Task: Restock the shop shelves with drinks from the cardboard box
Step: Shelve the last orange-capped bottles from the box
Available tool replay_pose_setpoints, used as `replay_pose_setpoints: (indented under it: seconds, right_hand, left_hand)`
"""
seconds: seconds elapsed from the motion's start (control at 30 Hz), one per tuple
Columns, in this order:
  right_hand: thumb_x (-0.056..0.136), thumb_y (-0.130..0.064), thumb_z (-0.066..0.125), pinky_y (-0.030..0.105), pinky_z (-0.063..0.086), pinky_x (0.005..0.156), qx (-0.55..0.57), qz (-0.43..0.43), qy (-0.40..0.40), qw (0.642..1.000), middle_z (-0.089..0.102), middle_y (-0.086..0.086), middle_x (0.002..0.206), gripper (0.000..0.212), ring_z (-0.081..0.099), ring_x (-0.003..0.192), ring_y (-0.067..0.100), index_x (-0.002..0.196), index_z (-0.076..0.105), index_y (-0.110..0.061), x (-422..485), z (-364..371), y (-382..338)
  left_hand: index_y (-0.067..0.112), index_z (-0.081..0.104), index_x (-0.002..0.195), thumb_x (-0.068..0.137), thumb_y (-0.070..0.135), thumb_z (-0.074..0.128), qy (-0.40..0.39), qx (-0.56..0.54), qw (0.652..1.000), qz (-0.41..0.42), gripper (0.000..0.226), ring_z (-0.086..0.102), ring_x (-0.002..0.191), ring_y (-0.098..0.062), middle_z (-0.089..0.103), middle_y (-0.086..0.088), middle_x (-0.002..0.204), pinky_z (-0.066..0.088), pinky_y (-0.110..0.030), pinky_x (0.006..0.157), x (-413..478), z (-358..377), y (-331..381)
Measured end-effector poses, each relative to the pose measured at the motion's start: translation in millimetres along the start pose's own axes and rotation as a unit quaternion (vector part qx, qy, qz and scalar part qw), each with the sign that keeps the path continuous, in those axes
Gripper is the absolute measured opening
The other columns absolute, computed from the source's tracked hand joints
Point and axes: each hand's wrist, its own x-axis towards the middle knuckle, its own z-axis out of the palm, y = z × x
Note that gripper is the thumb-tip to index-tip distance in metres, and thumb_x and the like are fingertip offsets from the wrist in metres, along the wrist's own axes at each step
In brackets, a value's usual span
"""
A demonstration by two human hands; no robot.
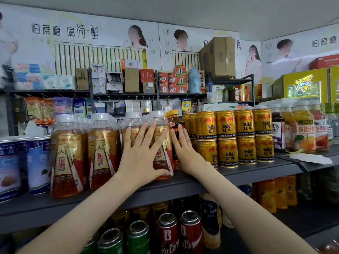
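Observation:
Gold-and-red labelled drink bottles with clear caps (68, 154) stand in rows on the grey shelf (183, 182). My left hand (141, 153) lies flat with spread straight fingers against two front bottles (161, 125). My right hand (183, 145) rests with straight fingers against a darker bottle with a yellow cap (175, 121), just right of them. The cardboard box of drinks is out of view.
Stacked gold Red Bull cans (244, 136) fill the shelf right of my right hand. Juice bottles (304, 129) stand further right. Blue-white tins (27, 165) sit at the left. Cans (168, 233) and bottles fill the lower shelf. A rack of small goods (128, 79) stands behind.

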Motion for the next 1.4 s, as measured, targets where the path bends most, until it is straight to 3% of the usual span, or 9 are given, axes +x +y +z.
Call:
replay_pose_setpoints:
  seconds: [0.23,0.4,0.5,0.63,0.8,1.03,1.13,1.27,1.4]
  right_hand:
    - [0.087,-0.009,0.066,0.034,0.025,0.114,-0.018,0.004,0.011,1.000,-0.043,0.002,0.143,0.112,-0.036,0.133,0.020,0.140,-0.033,-0.021,0,4,3]
    - [0.089,-0.002,0.058,0.030,0.028,0.112,0.028,0.016,-0.007,0.999,-0.031,0.005,0.155,0.100,-0.027,0.142,0.020,0.150,-0.020,-0.018,-22,-18,-9]
    - [0.093,-0.001,0.050,0.031,0.020,0.114,0.075,0.032,0.011,0.997,-0.023,0.006,0.158,0.088,-0.019,0.146,0.020,0.152,-0.013,-0.017,-52,-35,-21]
    - [0.096,-0.010,0.048,0.030,0.018,0.116,0.127,0.025,0.070,0.989,0.009,0.011,0.159,0.067,0.006,0.146,0.023,0.153,0.012,-0.010,-102,-50,-42]
    - [0.093,-0.013,0.045,0.026,0.038,0.102,0.187,-0.040,0.142,0.971,0.055,0.010,0.127,0.041,0.044,0.121,0.019,0.132,0.050,-0.004,-168,-31,-99]
    - [0.093,-0.010,0.049,0.030,0.046,0.094,0.316,-0.122,-0.011,0.941,0.057,0.010,0.126,0.039,0.050,0.116,0.022,0.132,0.050,-0.004,-240,38,-221]
    - [0.094,-0.010,0.050,0.030,0.046,0.094,0.348,-0.162,-0.098,0.918,0.055,0.007,0.128,0.041,0.051,0.117,0.022,0.135,0.048,-0.007,-261,70,-287]
    - [0.095,-0.011,0.050,0.035,0.048,0.092,0.365,-0.215,-0.193,0.885,0.053,0.007,0.129,0.042,0.050,0.119,0.024,0.136,0.048,-0.008,-281,117,-388]
    - [0.098,-0.014,0.047,0.028,0.043,0.093,0.372,-0.267,-0.297,0.838,0.047,0.004,0.136,0.045,0.045,0.126,0.021,0.142,0.040,-0.012,-301,170,-503]
  left_hand:
    - [0.025,0.019,0.152,0.059,0.089,0.030,-0.010,0.013,1.000,-0.006,0.113,0.011,0.145,-0.034,0.014,-0.015,0.158,0.000,-0.062,0.112,2,1,2]
    - [0.023,0.015,0.153,0.060,0.084,0.054,-0.025,0.008,1.000,-0.010,0.118,0.007,0.146,-0.034,0.011,-0.016,0.158,-0.004,-0.060,0.111,-1,-2,6]
    - [0.021,0.021,0.152,0.068,0.069,0.064,-0.031,-0.021,0.999,-0.027,0.106,0.014,0.145,-0.035,0.018,-0.017,0.157,-0.004,-0.058,0.112,-12,-11,15]
    - [0.006,0.047,0.138,0.085,0.035,0.063,0.038,-0.154,0.984,-0.076,0.062,0.041,0.132,-0.035,0.046,-0.020,0.140,0.021,-0.051,0.113,-50,-30,39]
    - [0.004,0.062,0.120,0.088,0.020,0.060,0.067,-0.203,0.972,-0.093,0.036,0.058,0.112,-0.026,0.063,-0.013,0.121,0.041,-0.039,0.103,-143,-63,62]
    - [0.001,0.064,0.115,0.088,0.027,0.047,-0.080,-0.176,0.964,-0.181,0.041,0.062,0.102,-0.026,0.067,-0.013,0.112,0.047,-0.033,0.090,-313,-105,33]
    - [0.003,0.063,0.116,0.087,0.028,0.048,-0.169,-0.167,0.935,-0.264,0.042,0.065,0.098,-0.027,0.066,-0.011,0.111,0.054,-0.033,0.080,-390,-118,7]
    - [0.006,0.065,0.112,0.080,0.024,0.068,-0.263,-0.113,0.893,-0.348,0.036,0.067,0.084,-0.023,0.067,-0.007,0.102,0.052,-0.024,0.059,-497,-143,-40]
    - [0.010,0.062,0.114,0.083,0.028,0.055,-0.337,-0.089,0.827,-0.441,0.036,0.066,0.084,-0.024,0.065,-0.005,0.099,0.054,-0.028,0.063,-619,-166,-97]
